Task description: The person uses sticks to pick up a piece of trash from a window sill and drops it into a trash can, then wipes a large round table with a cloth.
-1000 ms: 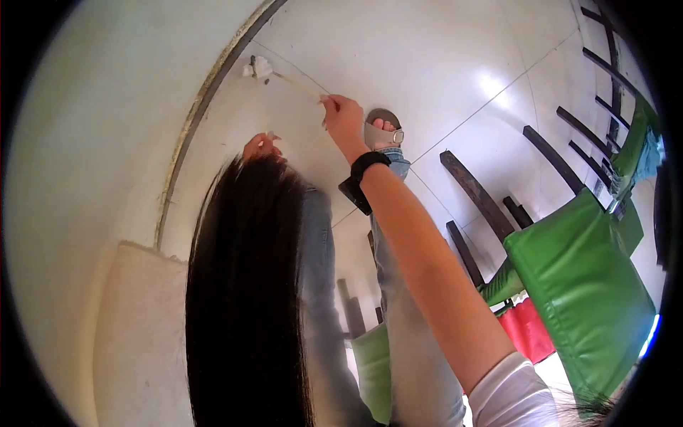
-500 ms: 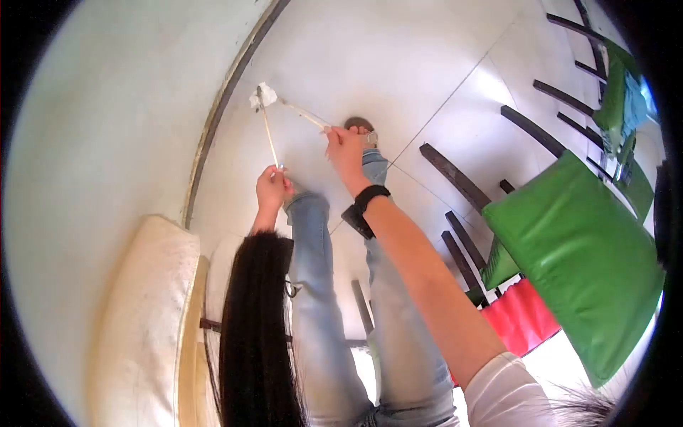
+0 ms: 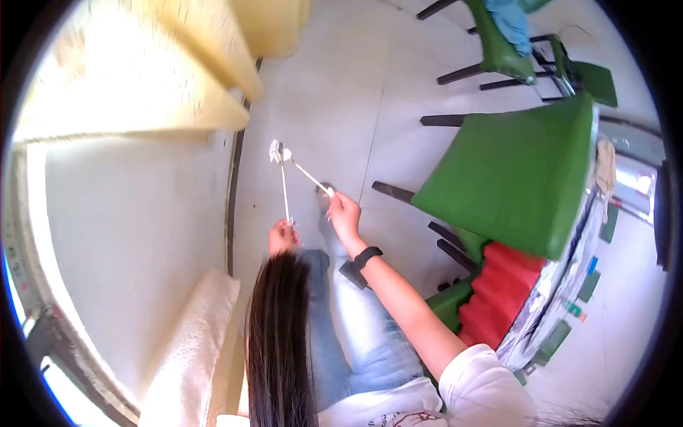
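Note:
My left hand (image 3: 283,236) is closed around the lower end of a thin pale stick (image 3: 285,192) that points away from me. A small white lump (image 3: 275,151) sits at its far end, with a darker streak along the stick there. My right hand (image 3: 344,213) pinches a second thin stick (image 3: 311,175), slanting up and left, its tip right at the lump's lower right edge. Both hands are held out over the floor in front of my legs. Long dark hair (image 3: 279,341) hangs over my left forearm and hides most of it.
Green padded chairs (image 3: 505,178) with dark legs stand to the right, one with a blue cloth (image 3: 509,25) on it. Red fabric (image 3: 501,292) shows below the nearest one. Yellow curtains (image 3: 206,71) hang at upper left; a pale cushioned seat (image 3: 192,349) is at lower left.
My view has swung, bringing the curtains and a bright window frame into sight at left. Both hands and sticks now appear lower in the picture, still held close together.

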A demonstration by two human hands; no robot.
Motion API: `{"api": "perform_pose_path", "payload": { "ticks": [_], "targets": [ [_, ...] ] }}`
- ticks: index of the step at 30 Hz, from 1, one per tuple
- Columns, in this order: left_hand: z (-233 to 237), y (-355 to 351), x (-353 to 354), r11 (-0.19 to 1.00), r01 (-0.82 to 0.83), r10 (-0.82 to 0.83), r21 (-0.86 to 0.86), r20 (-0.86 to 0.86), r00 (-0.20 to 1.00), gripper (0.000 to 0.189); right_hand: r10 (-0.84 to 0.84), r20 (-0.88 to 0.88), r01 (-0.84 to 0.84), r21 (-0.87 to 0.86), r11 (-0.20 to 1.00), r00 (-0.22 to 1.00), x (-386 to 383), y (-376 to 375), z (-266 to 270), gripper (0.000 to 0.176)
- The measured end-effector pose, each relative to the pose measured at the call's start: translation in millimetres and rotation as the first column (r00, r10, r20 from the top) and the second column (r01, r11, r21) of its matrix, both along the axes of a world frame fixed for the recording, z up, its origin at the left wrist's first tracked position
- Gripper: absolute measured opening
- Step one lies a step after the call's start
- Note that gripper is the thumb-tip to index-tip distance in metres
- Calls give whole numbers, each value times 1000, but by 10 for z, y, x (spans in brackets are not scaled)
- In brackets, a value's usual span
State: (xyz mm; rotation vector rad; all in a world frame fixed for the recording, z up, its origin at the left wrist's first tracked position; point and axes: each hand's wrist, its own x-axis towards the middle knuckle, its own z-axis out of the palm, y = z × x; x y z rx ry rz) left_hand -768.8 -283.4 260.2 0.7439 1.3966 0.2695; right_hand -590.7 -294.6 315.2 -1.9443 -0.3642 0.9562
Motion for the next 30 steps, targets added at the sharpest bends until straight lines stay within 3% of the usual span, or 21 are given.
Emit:
{"api": "perform_pose_path", "payload": {
  "ticks": [2, 4, 12, 20, 24, 30],
  "targets": [
    [412, 106, 116, 986, 96, -99, 137, 19, 995, 20, -54, -24, 55, 66, 996, 998, 113, -7, 353, 23],
    [764, 212, 252, 972, 164, -163, 168, -18, 986, 20, -110, -68, 118, 120, 986, 992, 232, 0, 702, 23],
    [1659, 520, 708, 895, 351, -372, 275, 27, 928, 22, -267, 19, 261, 165, 951, 963, 551, -170, 1522, 21],
    [2458, 957, 1096, 762, 588, -615, 272, 21, 788, 21, -491, -99, 501, 185, 846, 866, 826, -410, 2103, 24],
    [2722, 1209, 1183, 664, 682, -711, 307, -23, 702, 21, -518, -143, 536, 258, 804, 844, 876, -444, 2326, 24],
    [3244, 1454, 1411, 609, 733, -763, 303, -29, 646, 20, -522, -213, 562, 225, 796, 826, 1026, -338, 2826, 26]
  ]
}}
